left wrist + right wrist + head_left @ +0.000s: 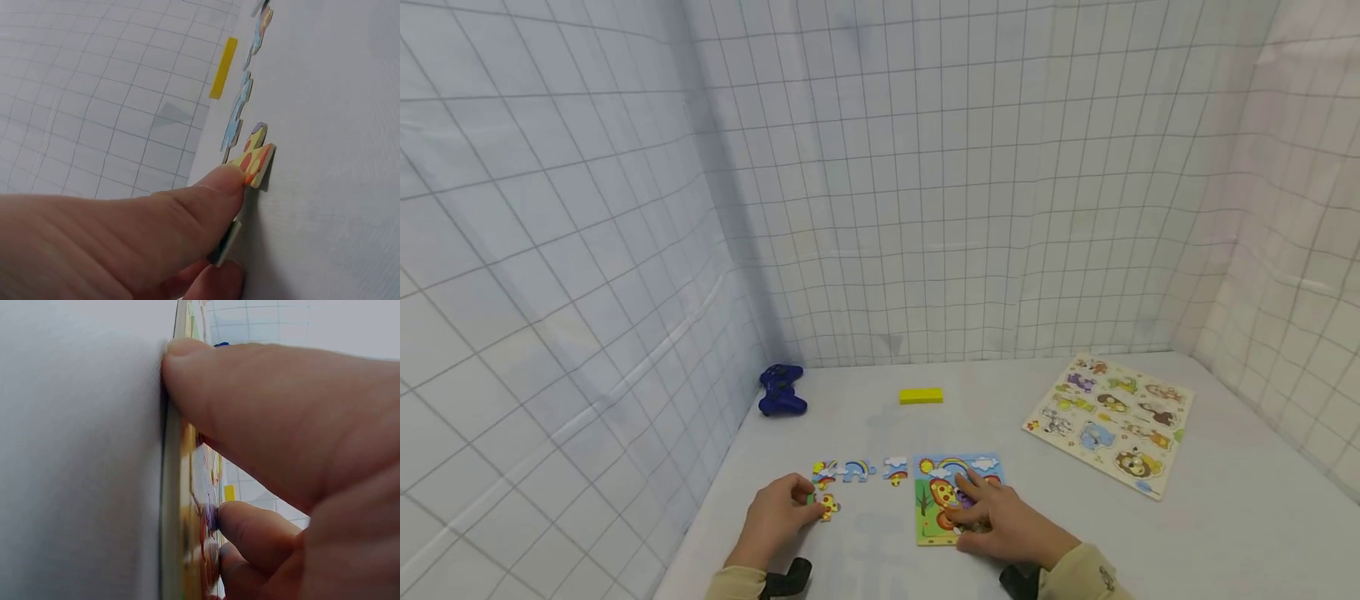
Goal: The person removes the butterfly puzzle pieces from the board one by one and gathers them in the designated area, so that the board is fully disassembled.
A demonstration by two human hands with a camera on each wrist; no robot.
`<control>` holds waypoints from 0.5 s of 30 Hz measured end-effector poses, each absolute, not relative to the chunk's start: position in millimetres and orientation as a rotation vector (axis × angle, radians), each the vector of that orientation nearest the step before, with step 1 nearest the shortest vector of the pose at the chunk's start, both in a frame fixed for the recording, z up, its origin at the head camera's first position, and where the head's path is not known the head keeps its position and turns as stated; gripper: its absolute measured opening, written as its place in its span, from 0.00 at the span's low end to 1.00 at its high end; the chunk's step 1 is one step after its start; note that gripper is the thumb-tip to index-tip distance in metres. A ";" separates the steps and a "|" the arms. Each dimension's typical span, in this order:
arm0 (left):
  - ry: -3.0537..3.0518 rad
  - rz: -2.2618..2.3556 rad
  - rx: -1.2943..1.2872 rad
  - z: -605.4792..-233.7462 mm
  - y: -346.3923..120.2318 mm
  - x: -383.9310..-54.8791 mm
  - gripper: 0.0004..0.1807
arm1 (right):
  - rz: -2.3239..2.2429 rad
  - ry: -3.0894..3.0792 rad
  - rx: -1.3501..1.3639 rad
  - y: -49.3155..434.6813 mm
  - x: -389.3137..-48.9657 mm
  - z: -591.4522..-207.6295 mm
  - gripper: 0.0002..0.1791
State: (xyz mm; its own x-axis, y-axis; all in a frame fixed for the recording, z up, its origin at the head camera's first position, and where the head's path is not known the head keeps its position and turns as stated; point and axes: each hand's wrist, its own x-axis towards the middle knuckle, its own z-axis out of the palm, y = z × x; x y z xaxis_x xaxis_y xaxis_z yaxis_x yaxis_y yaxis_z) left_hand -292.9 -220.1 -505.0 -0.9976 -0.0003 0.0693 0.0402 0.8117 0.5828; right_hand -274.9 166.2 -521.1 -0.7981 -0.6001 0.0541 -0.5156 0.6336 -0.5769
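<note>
My left hand [775,518] pinches a jigsaw puzzle piece [828,506], yellow with red spots, low over the white table. In the left wrist view the thumb lies across the piece [253,164] and hides part of it. Just beyond it, three more pieces form a row: a sun piece [823,472], a rainbow piece [855,471] and a cloud piece [895,469]. My right hand [1003,518] rests on a picture puzzle board [925,517]. Its fingertips touch the picture and its thumb lies at the board's near edge, covering the lower right part.
A yellow block [921,396] lies farther back near the middle. A blue game controller [782,390] sits at the back left. To the right is a wooden animal puzzle board [1108,421]. Gridded white curtains [910,208] enclose the table at the back and sides.
</note>
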 end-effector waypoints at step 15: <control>-2.819 -0.729 -0.052 -498.0 -194.3 -287.9 0.21 | -0.894 2.688 -0.937 166.0 -275.6 -518.0 0.26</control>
